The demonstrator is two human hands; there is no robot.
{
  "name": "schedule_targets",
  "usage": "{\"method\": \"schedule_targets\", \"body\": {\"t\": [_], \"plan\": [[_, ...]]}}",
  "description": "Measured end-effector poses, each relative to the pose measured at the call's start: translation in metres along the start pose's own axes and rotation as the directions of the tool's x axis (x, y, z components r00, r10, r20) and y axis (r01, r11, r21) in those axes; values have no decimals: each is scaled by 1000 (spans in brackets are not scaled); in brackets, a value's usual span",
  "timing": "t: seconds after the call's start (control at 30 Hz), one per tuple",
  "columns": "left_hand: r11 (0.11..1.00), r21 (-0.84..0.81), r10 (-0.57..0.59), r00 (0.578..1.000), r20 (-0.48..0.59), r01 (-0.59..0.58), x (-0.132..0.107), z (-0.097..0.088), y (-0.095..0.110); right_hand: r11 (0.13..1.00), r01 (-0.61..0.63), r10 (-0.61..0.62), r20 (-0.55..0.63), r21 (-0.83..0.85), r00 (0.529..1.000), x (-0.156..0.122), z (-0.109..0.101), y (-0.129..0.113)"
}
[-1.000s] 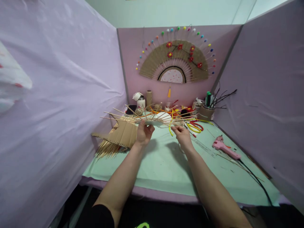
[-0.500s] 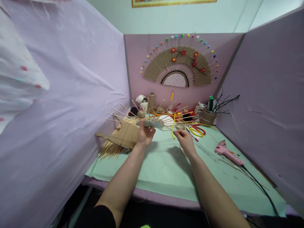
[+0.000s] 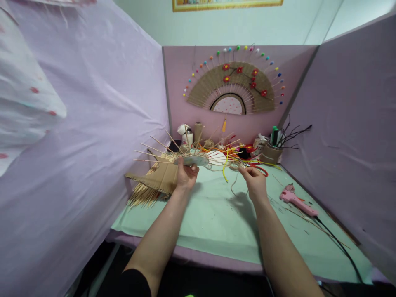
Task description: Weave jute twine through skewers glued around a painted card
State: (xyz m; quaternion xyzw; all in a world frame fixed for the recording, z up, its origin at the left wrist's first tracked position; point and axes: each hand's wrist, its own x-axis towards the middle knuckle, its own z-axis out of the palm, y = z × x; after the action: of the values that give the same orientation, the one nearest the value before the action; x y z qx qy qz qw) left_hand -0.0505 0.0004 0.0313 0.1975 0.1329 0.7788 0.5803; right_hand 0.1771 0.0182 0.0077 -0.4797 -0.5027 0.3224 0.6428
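Observation:
My left hand (image 3: 186,175) grips a pale round disc (image 3: 196,160) from below, thumb on its near edge. Thin wooden sticks (image 3: 158,143) fan out from the disc, with twine among them near its rim. Level with it on the right, my right hand (image 3: 256,181) pinches a strand of twine between thumb and fingertips. A loose loop of twine (image 3: 232,190) hangs below these fingers. Just left of the fingertips appears a small coil of twine (image 3: 235,165); whether it is held or lies behind, I cannot tell. A white disc (image 3: 216,157) is behind the sticks.
Folded cardboard (image 3: 163,175) lies over a bundle of sticks (image 3: 142,194) at left. A pink glue gun (image 3: 298,201) with a black cord rests at right. Behind stand a pen holder (image 3: 271,154) and a bottle (image 3: 187,137). A decorated fan (image 3: 201,91) hangs on the back panel.
My right hand has moved right, away from the disc, with the twine in its fingers. The disc and my left hand have shifted slightly left.

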Motion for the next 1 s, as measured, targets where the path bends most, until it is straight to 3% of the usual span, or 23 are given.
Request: {"method": "schedule_targets", "body": {"t": [0.13,0.27,0.37,0.57,0.73,0.87,1.0], "plan": [[1000,-16,12,1000,-5,-12,0,0,0,985,11,-13,13,172,1000,4,-9,-5],[999,34,36,999,-3,-36,0,0,-3,908,18,-61,91,418,994,0,-11,-23],[995,74,60,998,3,-60,1,-1,-5,877,33,-102,119,480,988,-7,-9,-40],[986,138,90,996,26,-93,-1,1,-8,927,173,-240,171,332,956,-20,0,-83],[973,191,120,992,47,-127,-4,3,-10,922,306,-344,141,236,928,-20,10,-115],[969,203,128,990,65,-139,-4,2,-12,918,371,-375,-2,141,927,-11,17,-119],[972,197,120,991,55,-128,-3,2,-12,939,343,-340,-94,20,936,-7,18,-106]]}}
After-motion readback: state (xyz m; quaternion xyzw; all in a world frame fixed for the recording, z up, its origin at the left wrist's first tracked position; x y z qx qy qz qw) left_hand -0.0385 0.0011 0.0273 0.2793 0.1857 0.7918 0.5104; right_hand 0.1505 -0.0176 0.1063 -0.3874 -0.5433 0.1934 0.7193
